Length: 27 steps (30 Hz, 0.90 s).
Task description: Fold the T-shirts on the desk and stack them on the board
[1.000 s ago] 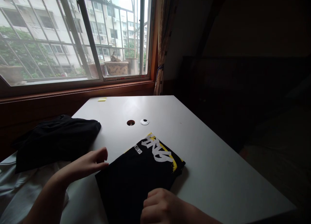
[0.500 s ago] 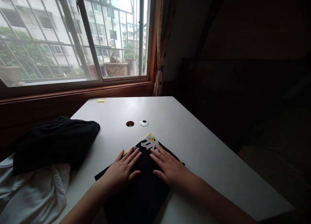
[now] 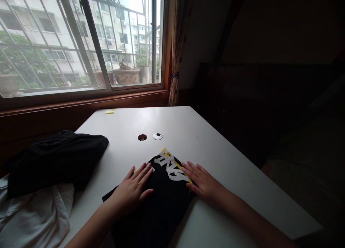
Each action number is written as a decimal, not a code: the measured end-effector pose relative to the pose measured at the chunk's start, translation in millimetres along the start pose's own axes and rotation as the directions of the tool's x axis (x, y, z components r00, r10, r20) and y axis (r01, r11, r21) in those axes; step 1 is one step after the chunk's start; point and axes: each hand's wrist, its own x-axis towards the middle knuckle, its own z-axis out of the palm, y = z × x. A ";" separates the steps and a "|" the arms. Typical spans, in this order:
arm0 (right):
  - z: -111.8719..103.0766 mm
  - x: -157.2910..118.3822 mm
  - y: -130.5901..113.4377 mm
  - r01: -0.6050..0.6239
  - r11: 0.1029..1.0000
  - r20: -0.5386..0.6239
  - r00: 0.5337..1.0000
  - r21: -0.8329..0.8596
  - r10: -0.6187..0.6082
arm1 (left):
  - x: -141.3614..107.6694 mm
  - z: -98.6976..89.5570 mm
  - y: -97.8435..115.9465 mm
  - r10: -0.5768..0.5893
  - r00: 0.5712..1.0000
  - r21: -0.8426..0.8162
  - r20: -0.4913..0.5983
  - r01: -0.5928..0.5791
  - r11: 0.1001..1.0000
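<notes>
A black garment [image 3: 153, 212] with large white lettering and yellow print lies folded flat on the white table [image 3: 229, 176], one corner pointing away from me. On its left part rests my left hand [image 3: 136, 187], fingers stretched out and palm down. My right hand [image 3: 202, 179] lies at the garment's right edge, open, with its thumb and fingertips touching the yellow strip and the lettering. Neither hand grips the cloth. The garment's near end runs out of the bottom of the view, and my hands cover parts of its edges.
At the left, a crumpled black cloth [image 3: 54, 158] lies over a pale grey cloth [image 3: 35, 219]. Beyond the garment are a round cable hole [image 3: 142, 137] and a white cap [image 3: 157, 136]. A yellow sticky note [image 3: 110, 111] is near the far edge, below the barred window [image 3: 124, 43].
My right hand has slid right, off the garment's middle to its right edge, uncovering more white lettering. The left hand stays in place on the cloth. The view has shifted slightly.
</notes>
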 end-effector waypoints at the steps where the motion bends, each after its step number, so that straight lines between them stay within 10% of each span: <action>1: 0.2 -0.3 2.0 0.014 1.000 -0.023 1.000 0.004 -0.014 | 0.0 0.2 -0.4 0.005 1.000 0.000 -0.011 -0.005 1.000; 10: 0.8 -5.0 -12.2 0.475 0.879 -0.285 0.839 -0.030 -0.463 | 0.9 2.0 -3.1 0.038 0.997 0.017 -0.066 -0.037 0.999; 27: -7.1 55.9 16.0 0.280 0.939 -0.408 0.848 -0.198 -0.338 | 7.1 -2.5 -10.6 -0.246 0.966 0.089 -0.084 0.253 0.963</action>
